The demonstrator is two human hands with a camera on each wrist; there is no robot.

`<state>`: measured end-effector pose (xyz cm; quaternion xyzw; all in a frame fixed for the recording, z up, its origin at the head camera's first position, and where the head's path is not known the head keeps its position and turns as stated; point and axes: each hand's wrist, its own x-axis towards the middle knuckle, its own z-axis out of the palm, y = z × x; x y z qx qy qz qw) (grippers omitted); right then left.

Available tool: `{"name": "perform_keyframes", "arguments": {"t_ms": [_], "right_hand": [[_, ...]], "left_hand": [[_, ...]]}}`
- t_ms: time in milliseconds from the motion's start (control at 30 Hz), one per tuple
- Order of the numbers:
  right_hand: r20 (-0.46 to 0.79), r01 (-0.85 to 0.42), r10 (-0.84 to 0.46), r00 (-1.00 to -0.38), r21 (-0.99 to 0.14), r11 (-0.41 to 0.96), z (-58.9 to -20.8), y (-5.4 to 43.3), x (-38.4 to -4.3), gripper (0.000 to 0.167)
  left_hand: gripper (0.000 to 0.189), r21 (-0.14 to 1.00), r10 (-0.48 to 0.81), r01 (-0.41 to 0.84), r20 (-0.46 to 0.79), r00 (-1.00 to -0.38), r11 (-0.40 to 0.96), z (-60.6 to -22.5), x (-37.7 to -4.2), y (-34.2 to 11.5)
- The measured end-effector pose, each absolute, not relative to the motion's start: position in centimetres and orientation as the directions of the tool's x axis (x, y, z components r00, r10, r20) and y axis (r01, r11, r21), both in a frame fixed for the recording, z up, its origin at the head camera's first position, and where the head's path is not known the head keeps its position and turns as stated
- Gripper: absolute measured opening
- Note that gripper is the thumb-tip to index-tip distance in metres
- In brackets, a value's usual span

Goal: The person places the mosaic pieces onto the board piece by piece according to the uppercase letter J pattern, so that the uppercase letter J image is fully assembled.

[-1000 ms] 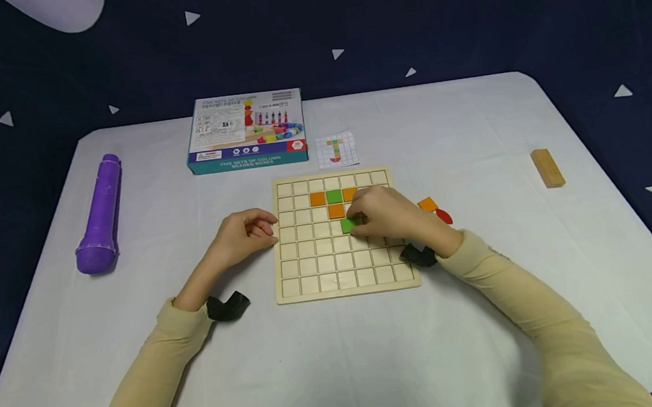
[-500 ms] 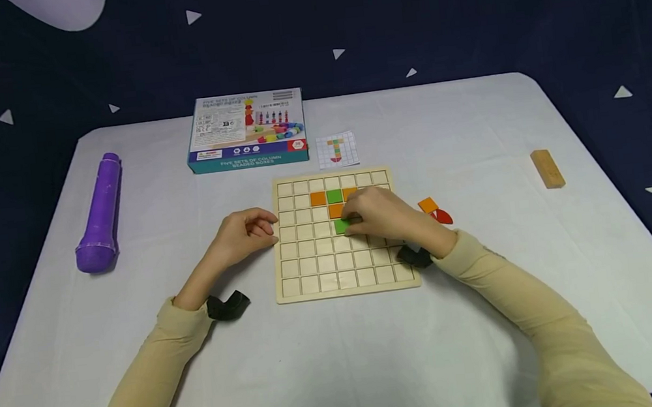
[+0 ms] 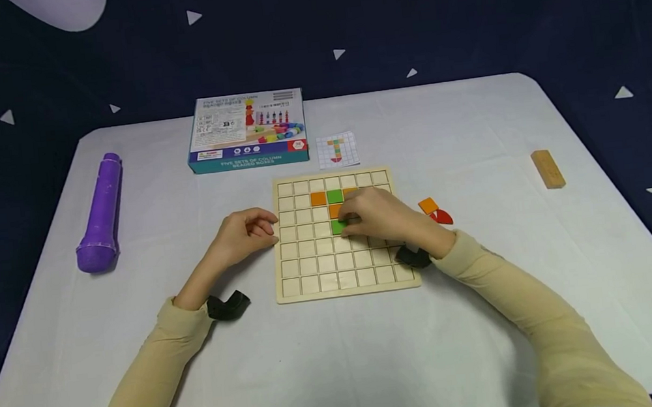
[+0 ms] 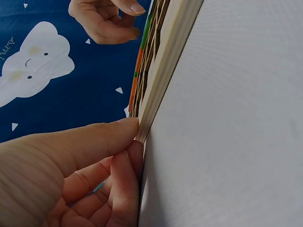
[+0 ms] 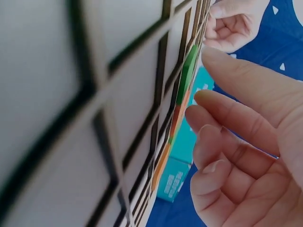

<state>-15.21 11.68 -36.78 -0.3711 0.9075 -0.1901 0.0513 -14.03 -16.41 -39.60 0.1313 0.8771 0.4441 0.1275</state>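
A pale wooden grid board [image 3: 308, 267] lies flat on the table. My left hand [image 3: 243, 232] is at its left edge; in the left wrist view the thumb [image 4: 102, 139] and index tip meet the rim, other fingers bent. Over the grid, my right hand [image 3: 382, 211] holds a green square tile [image 3: 337, 227] by thumb and index finger at its right end. Just above is an orange tile [image 3: 334, 211], partly under the fingers. The row above shows an orange tile [image 3: 318, 199], a green tile [image 3: 334, 196] and another orange tile [image 3: 350, 190], partly hidden.
Behind the board lie a printed pattern card [image 3: 338, 150] and a bead-set box [image 3: 245, 132]. Right of it are a loose orange tile [image 3: 428, 205] and red curved pieces [image 3: 444, 217]. A purple microphone-shaped toy [image 3: 100, 215] lies far left, a wooden block [image 3: 548, 169] far right.
My right hand has slid slightly left with the green tile, which now sits in line below the orange one. More of the red pieces shows. The left hand has stayed put.
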Motion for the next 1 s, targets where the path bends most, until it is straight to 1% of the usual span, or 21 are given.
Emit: {"name": "perform_keyframes", "arguments": {"t_ms": [400, 600, 767, 1000], "right_hand": [[0.102, -0.635, -0.662, -0.742, -0.422, 0.647, -36.1, 14.6, -15.0, 0.012], [0.114, -0.609, -0.631, -0.767, -0.442, 0.659, -35.9, 16.2, -14.8, 0.012], [0.14, -0.605, -0.612, -0.778, -0.429, 0.671, -35.9, 17.9, -14.9, 0.014], [0.153, -0.559, -0.551, -0.82, -0.42, 0.715, -36.0, 20.6, -14.9, 0.015]], "left_hand": [[0.031, 0.81, 0.338, 0.105, -0.119, -0.934, 0.577, -39.6, -14.0, -16.5], [0.032, 0.814, 0.345, 0.112, -0.113, -0.932, 0.571, -39.5, -14.0, -16.4], [0.031, 0.811, 0.342, 0.114, -0.111, -0.933, 0.574, -39.7, -14.0, -16.4], [0.03, 0.809, 0.337, 0.113, -0.11, -0.935, 0.576, -39.7, -14.1, -16.4]]}}
